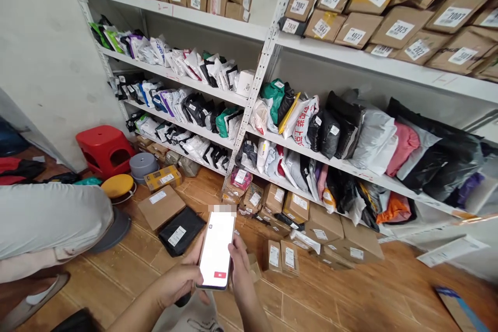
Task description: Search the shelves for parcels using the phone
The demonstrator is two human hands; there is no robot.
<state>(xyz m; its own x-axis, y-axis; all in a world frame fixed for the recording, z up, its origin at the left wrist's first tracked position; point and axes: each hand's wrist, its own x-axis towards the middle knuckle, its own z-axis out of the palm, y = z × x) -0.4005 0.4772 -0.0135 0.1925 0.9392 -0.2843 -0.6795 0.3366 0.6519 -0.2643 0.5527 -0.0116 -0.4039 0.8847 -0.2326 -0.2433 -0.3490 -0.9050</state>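
Note:
A smartphone (pixel 216 249) with a bright white screen and a small red button near its bottom is held upright in front of me. My left hand (pixel 182 275) grips its left side, the thumb lying near the lower corner. Closed around the right edge is my right hand (pixel 240 264), its thumb by the screen. Beyond the phone, a black plastic parcel (pixel 182 232) with a white label lies on the floor against a cardboard box (pixel 160 206). Two small labelled boxes (pixel 280 258) stand to the right of my hands.
White metal shelves (pixel 218 21) carry numbered boxes and bagged parcels. More boxes (pixel 324 228) line the floor beneath. A red stool (pixel 104 150), a grey stool (pixel 143 167) and a yellow-topped stool (pixel 118 187) are at left. Another person (pixel 50 223) is bent over at the left edge.

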